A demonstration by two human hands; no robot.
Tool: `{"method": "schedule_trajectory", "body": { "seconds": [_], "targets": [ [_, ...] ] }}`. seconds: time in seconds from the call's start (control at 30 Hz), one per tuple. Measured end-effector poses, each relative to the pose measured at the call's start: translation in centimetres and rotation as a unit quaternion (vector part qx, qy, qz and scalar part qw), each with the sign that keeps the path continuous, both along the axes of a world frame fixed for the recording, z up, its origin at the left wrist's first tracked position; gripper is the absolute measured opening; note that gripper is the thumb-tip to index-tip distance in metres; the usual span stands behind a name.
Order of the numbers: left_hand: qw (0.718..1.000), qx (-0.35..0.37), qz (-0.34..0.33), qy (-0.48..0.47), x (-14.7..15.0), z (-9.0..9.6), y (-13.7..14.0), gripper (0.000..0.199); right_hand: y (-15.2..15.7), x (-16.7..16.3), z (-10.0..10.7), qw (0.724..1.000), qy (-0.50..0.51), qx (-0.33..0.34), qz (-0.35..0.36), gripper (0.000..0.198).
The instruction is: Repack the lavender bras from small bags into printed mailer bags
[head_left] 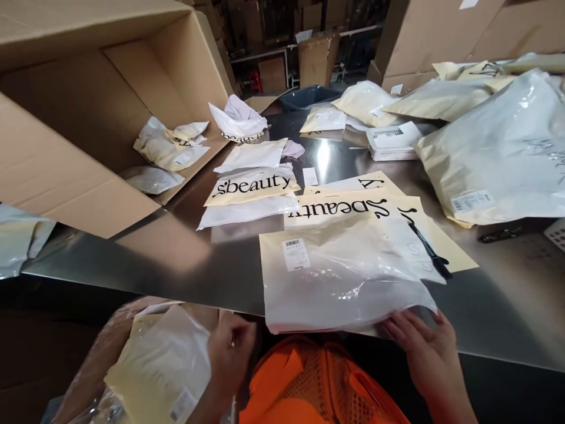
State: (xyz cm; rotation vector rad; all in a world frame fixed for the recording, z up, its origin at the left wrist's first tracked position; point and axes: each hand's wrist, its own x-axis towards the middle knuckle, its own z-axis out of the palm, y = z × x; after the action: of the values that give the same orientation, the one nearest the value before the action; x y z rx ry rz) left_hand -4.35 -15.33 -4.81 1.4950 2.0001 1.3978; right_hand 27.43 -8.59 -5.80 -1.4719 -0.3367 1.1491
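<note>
A frosted plastic bag (339, 288) with a barcode label (296, 254) lies flat at the table's front edge. My right hand (424, 341) is at its lower right corner, the thumb and fingers on either side of the slightly raised plastic edge. My left hand (232, 347) is curled closed just below the table edge, beside a container of packaged bags (163, 359); what its fingers hold, if anything, is hidden. Behind the frosted bag lie cream bags printed with black letters (339, 207), and a black pen-like tool (426, 244) rests on them.
A large open cardboard box (88, 118) with several bags inside stands on its side at the left. More printed bags (253, 184) lie mid-table. Large filled bags (498, 153) and a white basket (392, 141) occupy the right. A dark bin (309, 97) stands behind the metal table (189, 268).
</note>
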Motion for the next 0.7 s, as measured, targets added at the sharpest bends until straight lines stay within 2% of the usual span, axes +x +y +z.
{"method": "schedule_trajectory", "body": {
  "seconds": [0.03,0.07,0.1,0.17,0.2,0.27,0.3,0.33,0.43,0.5,0.57,0.63,0.7],
  "targets": [
    [0.989,0.016,-0.092,0.111,1.6,0.5,0.3,0.015,-0.2,-0.4,0.0,1.000,0.004,-0.006,0.009,0.094],
    [0.965,0.034,-0.168,0.200,3.3,1.0,0.9,0.011,-0.3,-0.8,0.1,1.000,0.008,-0.006,0.016,0.098],
    [0.934,0.044,-0.225,0.273,5.0,1.4,1.6,0.010,-0.3,-0.9,0.2,1.000,-0.001,0.006,0.023,0.098],
    [0.875,0.035,-0.289,0.386,8.1,1.9,3.3,0.025,0.0,-1.0,0.7,0.998,-0.038,0.038,0.032,0.096],
    [0.846,0.016,-0.320,0.427,9.3,2.0,4.2,0.026,0.2,-0.9,1.0,0.996,-0.059,0.055,0.040,0.096],
    [0.800,-0.027,-0.381,0.462,10.7,2.3,6.0,0.011,0.6,-0.3,1.8,0.991,-0.095,0.081,0.056,0.100],
    [0.785,-0.041,-0.413,0.459,11.0,2.6,6.8,0.003,0.8,0.1,2.1,0.988,-0.105,0.089,0.064,0.103],
    [0.775,-0.050,-0.442,0.448,11.1,3.1,7.5,0.007,1.0,0.5,2.4,0.986,-0.109,0.096,0.076,0.106],
    [0.780,-0.053,-0.481,0.397,10.5,6.0,10.0,0.015,1.7,2.5,2.7,0.979,-0.115,0.117,0.120,0.117],
    [0.823,-0.057,-0.450,0.342,10.0,8.3,11.9,0.029,2.0,4.2,2.1,0.970,-0.150,0.124,0.149,0.120],
    [0.863,-0.043,-0.411,0.292,9.7,10.3,13.4,0.039,1.9,5.7,1.1,0.951,-0.245,0.102,0.161,0.115],
    [0.898,-0.002,-0.350,0.265,9.5,11.6,14.1,0.040,1.4,6.4,0.0,0.909,-0.384,0.065,0.151,0.105],
    [0.916,0.039,-0.291,0.271,9.5,12.2,14.0,0.040,0.5,6.0,-0.7,0.839,-0.532,0.053,0.099,0.087]
  ]
}}
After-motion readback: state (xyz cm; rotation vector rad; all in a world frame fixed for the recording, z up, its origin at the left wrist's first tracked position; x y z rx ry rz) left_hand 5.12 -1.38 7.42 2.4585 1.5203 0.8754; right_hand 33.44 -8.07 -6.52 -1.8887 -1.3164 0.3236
